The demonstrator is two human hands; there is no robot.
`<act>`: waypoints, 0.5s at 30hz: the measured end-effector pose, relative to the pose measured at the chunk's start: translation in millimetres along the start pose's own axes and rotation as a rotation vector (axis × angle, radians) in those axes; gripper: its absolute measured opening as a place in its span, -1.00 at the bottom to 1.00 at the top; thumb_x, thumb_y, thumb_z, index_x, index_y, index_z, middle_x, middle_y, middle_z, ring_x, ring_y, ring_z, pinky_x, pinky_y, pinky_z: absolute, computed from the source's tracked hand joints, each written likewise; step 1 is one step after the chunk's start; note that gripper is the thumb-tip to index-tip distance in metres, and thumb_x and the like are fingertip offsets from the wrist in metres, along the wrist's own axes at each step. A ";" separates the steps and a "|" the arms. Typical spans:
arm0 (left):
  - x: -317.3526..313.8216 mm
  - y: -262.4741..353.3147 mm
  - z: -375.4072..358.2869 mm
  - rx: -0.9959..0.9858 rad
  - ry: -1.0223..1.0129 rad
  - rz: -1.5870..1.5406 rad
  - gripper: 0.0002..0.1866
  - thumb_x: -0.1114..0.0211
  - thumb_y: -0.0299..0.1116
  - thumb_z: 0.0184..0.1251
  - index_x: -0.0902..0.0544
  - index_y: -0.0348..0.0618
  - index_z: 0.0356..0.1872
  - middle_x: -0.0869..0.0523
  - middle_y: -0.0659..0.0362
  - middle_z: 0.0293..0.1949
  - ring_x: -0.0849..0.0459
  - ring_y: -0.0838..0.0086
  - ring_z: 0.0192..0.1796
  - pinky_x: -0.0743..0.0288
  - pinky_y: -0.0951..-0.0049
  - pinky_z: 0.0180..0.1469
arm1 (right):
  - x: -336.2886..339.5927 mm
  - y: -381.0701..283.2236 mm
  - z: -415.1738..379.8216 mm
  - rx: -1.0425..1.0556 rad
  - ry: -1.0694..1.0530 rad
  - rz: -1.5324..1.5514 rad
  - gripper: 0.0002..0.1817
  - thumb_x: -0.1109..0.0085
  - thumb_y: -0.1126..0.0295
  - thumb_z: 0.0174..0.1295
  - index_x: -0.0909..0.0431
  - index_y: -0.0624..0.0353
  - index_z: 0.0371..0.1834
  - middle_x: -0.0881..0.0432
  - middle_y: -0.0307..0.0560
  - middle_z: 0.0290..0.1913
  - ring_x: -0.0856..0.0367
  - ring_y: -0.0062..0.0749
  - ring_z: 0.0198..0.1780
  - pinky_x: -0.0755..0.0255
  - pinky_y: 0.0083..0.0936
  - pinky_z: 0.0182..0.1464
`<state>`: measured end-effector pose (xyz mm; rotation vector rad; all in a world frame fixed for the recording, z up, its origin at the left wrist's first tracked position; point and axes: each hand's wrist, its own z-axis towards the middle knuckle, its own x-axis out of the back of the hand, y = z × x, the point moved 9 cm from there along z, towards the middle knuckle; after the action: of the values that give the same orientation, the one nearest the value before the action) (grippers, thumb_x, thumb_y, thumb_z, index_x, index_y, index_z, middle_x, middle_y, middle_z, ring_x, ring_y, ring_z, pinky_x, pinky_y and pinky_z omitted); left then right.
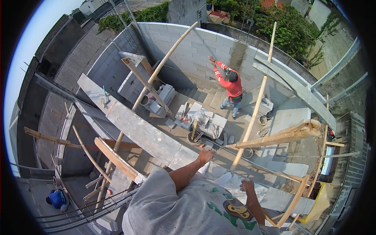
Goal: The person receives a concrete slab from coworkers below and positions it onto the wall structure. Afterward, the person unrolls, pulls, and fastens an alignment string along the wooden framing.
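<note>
My left hand (205, 155) is stretched out over the near edge of a long grey concrete wall top (149, 135). Its fingers are curled, and a small greyish bit shows at their tips, too small to name. Lower and to the right, my right hand (247, 185) is held above the same wall top with its fingers bent closed; whatever may be inside is hidden. Between the two hands a pale flat piece (223, 179) lies on the concrete.
Below, a person in a red shirt (234, 88) grips a long pole beside the block wall (176, 43). Blocks and tools crowd a platform (215, 121) near a bucket (194, 137). Bamboo poles (164, 64) and a rough timber (282, 136) cross the space. Another person (58, 199) works lower left.
</note>
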<state>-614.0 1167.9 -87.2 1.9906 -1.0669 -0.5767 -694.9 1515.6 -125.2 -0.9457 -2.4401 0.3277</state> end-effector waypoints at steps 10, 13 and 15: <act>0.2 4.7 -4.5 0.036 0.007 -0.044 -0.86 -0.15 -0.35 0.08 -0.55 -0.20 -0.53 -0.50 0.25 -0.62 -0.42 0.58 -0.55 -0.26 0.54 -0.49 | -1.0 -0.1 3.2 0.009 -0.022 0.021 -0.79 -0.09 0.33 0.08 -0.49 0.23 -0.28 -0.55 -0.01 -0.57 -0.52 -0.31 -0.72 -0.39 -0.48 -0.72; -1.1 1.9 -2.6 0.034 0.006 -0.039 -0.84 -0.14 -0.33 0.11 -0.56 -0.20 -0.51 -0.50 0.26 -0.63 -0.40 0.60 -0.56 -0.23 0.57 -0.50 | -0.4 2.8 7.0 0.005 -0.014 0.013 -0.79 -0.09 0.34 0.09 -0.49 0.22 -0.28 -0.55 -0.01 -0.57 -0.52 -0.31 -0.71 -0.39 -0.48 -0.72; -2.0 1.2 -2.4 0.044 -0.002 -0.062 -0.84 -0.14 -0.33 0.11 -0.57 -0.20 -0.49 -0.50 0.26 -0.62 -0.40 0.60 -0.55 -0.23 0.57 -0.49 | -0.1 2.7 7.4 0.001 -0.019 0.005 -0.79 -0.09 0.34 0.08 -0.49 0.22 -0.28 -0.55 -0.01 -0.57 -0.52 -0.30 -0.71 -0.40 -0.48 -0.71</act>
<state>-614.0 1170.2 -84.8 2.0678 -1.0304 -0.5933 -697.2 1517.2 -132.5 -0.9529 -2.4550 0.3410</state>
